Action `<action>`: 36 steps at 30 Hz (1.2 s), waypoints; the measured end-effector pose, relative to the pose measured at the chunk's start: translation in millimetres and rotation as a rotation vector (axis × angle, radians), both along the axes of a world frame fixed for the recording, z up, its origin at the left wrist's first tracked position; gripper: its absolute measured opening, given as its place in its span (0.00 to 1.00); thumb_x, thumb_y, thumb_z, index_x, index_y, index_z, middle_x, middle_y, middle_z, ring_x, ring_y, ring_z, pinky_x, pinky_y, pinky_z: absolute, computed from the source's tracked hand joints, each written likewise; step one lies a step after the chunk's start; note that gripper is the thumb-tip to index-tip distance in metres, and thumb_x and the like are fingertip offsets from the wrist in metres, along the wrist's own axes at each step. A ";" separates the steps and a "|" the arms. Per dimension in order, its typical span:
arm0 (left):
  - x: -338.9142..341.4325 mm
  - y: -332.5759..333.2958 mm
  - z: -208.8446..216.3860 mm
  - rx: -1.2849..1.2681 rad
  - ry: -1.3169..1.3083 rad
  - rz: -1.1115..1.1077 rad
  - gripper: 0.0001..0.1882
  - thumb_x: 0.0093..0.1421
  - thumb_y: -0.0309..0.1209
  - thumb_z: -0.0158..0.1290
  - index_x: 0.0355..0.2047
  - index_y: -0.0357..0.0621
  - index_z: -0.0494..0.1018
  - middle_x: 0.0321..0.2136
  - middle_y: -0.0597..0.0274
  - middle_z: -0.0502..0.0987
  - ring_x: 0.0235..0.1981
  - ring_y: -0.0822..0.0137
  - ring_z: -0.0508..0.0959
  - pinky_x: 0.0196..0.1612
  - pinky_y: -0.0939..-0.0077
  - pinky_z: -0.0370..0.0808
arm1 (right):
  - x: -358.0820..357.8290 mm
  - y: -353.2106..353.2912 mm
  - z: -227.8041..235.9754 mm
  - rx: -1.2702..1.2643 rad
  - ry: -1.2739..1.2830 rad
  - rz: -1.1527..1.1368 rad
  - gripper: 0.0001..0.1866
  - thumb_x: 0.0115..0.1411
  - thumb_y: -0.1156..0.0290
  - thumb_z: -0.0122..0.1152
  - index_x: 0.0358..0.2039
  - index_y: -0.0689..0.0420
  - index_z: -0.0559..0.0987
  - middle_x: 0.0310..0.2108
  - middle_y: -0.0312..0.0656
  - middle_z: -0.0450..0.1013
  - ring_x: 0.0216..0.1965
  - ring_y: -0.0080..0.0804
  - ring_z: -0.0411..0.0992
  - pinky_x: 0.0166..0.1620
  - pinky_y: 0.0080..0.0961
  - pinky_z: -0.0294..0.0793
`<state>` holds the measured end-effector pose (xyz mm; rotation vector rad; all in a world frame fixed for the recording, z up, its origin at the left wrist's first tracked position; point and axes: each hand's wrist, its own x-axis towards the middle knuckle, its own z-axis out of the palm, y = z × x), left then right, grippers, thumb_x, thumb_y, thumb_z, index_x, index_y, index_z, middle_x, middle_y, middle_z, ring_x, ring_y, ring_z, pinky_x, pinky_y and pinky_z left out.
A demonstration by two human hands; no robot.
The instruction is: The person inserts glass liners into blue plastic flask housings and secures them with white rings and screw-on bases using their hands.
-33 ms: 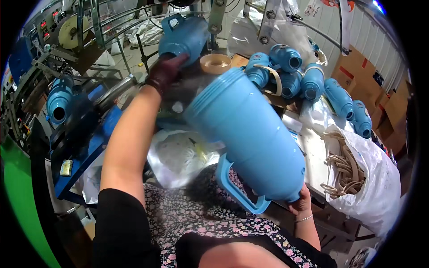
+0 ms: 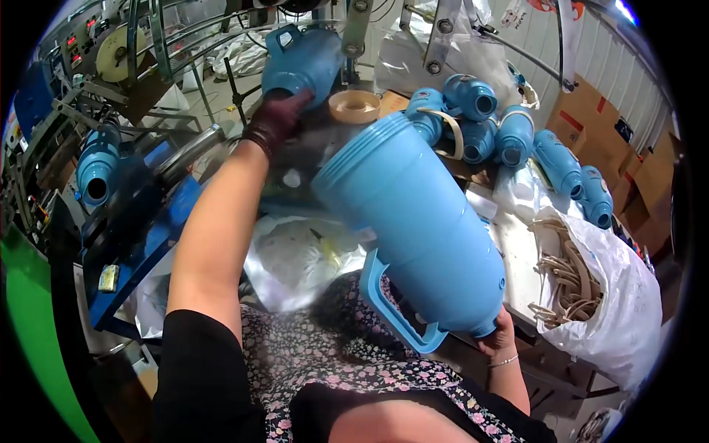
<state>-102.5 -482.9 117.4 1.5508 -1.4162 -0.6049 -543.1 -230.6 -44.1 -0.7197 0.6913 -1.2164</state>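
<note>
Down there, my left hand grips the far jug, right hand the near jug: seemingly a holding step, next wanting steadiness

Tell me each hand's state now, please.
Left hand: holding a farther blue casing at its mouth.
Right hand: holding the nearest blue casing by its narrow end.

A large blue cylindrical plastic shell is blocking the middle; a gap is running between it and the bare left forearm, above shiny translucent plastic.
</note>
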 end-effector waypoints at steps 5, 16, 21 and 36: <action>-13.5 107.3 5.5 0.101 -0.299 0.174 0.33 0.52 0.61 0.51 0.40 0.42 0.78 0.34 0.48 0.80 0.36 0.53 0.80 0.40 0.65 0.73 | -11.5 -3.6 -18.1 0.004 0.013 -0.112 0.46 0.49 0.57 0.66 0.64 0.58 0.56 0.58 0.46 0.64 0.56 0.42 0.67 0.56 0.39 0.69; 115.8 433.4 6.0 -0.133 -0.090 0.437 0.12 0.53 0.27 0.54 0.38 0.37 0.76 0.40 0.52 0.76 0.41 0.56 0.75 0.48 0.64 0.69 | 202.3 -115.6 12.7 0.043 -0.245 0.274 0.36 0.55 0.48 0.63 0.60 0.49 0.62 0.55 0.41 0.65 0.56 0.39 0.65 0.59 0.46 0.65; 109.3 446.6 -13.9 0.057 -0.209 0.045 0.17 0.47 0.28 0.53 0.38 0.36 0.74 0.36 0.56 0.75 0.38 0.61 0.74 0.45 0.67 0.70 | 336.1 -148.1 97.1 0.050 -0.590 0.343 0.29 0.64 0.52 0.54 0.59 0.52 0.59 0.53 0.43 0.66 0.50 0.37 0.68 0.53 0.38 0.74; 117.0 407.6 -87.3 -0.187 -0.524 0.250 0.19 0.58 0.33 0.46 0.46 0.35 0.72 0.41 0.53 0.75 0.41 0.59 0.74 0.46 0.64 0.71 | 262.6 -189.4 0.2 -0.142 0.367 0.347 0.22 0.63 0.50 0.55 0.47 0.56 0.73 0.32 0.35 0.73 0.32 0.24 0.72 0.37 0.25 0.74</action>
